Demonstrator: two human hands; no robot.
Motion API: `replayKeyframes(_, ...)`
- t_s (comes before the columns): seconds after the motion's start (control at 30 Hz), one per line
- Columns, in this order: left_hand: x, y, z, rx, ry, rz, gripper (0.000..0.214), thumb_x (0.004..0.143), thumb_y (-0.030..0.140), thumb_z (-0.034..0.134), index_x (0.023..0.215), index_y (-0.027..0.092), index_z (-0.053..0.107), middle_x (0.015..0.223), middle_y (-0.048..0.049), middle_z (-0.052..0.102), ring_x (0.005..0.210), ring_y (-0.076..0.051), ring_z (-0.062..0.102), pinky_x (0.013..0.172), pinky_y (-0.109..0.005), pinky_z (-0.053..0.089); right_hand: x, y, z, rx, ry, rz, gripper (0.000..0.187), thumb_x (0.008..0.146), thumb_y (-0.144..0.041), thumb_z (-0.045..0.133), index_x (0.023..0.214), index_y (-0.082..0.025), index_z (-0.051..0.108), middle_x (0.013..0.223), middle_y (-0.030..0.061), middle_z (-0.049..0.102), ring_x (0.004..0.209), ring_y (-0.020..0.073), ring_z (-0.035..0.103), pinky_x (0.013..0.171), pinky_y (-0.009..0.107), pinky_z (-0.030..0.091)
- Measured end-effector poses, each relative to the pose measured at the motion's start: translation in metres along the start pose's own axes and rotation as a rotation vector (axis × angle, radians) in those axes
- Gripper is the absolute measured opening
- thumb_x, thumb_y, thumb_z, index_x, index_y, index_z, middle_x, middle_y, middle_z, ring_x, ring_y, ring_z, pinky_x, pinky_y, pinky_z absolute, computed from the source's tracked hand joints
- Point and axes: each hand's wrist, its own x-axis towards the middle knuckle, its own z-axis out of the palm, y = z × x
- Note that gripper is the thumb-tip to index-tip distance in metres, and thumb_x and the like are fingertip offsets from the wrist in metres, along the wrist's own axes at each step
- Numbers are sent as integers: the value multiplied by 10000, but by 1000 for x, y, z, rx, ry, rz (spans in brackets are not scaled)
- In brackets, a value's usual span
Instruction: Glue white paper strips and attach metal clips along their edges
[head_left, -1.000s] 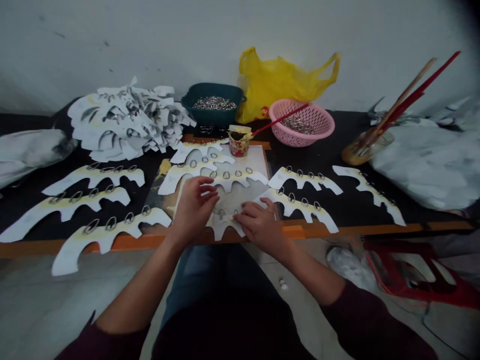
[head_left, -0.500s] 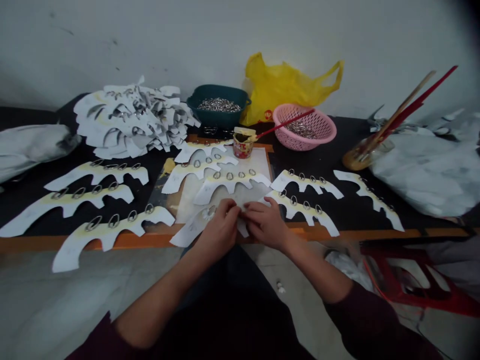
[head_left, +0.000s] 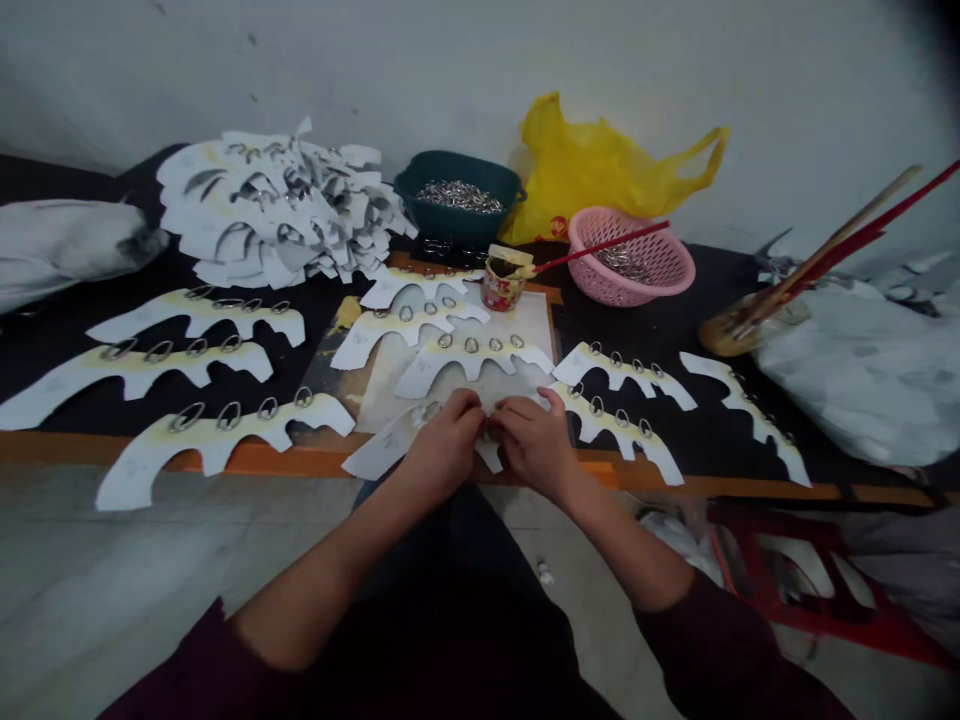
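A white scalloped piece [head_left: 379,447], apparently of paper or thin sheet, lies at the front edge of the board, with a metal ring at its upper edge. My left hand [head_left: 448,440] is closed over its right part, thumb and forefinger pinched together. My right hand [head_left: 534,440] meets it fingertip to fingertip, fingers bent in a pinch at the same piece. What exactly sits between the fingertips is hidden. Just behind lies another such piece [head_left: 476,365] with a yellowish band and several oval metal rings.
Similar ringed pieces lie left [head_left: 225,435] and right [head_left: 626,435]. Behind are a heaped stack [head_left: 277,215], a green basin [head_left: 459,220] of metal parts, a pink basket [head_left: 637,285], a yellow bag [head_left: 600,155] and a small pot [head_left: 501,288] with a red stick. A jar [head_left: 731,325] holds sticks.
The view has shifted and tilted slightly. Both hands stay together over the same piece, with only small finger movement; the other pieces lie as before.
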Motion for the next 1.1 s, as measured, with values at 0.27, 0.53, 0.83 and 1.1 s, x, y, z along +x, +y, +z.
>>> replayKeyframes(0.27,-4,9,4,-30,100,-10,133,852,87,392,849,156,506,1026,-99,507,924,-173,544,834,-328,498,-6,7,-5,105,-44,-6,207,907,-192,418,929,-224,622,1019,37,681,1046,166,580,1034,431,137)
replayKeyframes(0.53,-4,7,-6,-46,20,34,124,802,69,413,851,146,498,1032,-117,491,945,-193,533,874,-355,486,-3,3,-5,47,-39,-19,128,826,-189,530,835,-241,648,934,15,694,1002,183,599,1018,449,143)
replayKeyframes(0.83,-3,0,-4,-60,7,79,148,829,66,399,896,148,503,1018,-97,480,934,-179,511,851,-338,487,-7,4,-3,85,-34,-4,161,871,-194,486,917,-243,632,1021,33,681,1054,189,580,1029,459,145)
replayKeyframes(1.1,-2,-4,0,-12,-79,70,184,850,66,372,850,145,538,995,-89,529,897,-179,536,828,-333,480,-6,2,-2,-25,-41,-17,215,871,-141,459,853,-246,645,966,19,687,1046,187,582,1022,450,139)
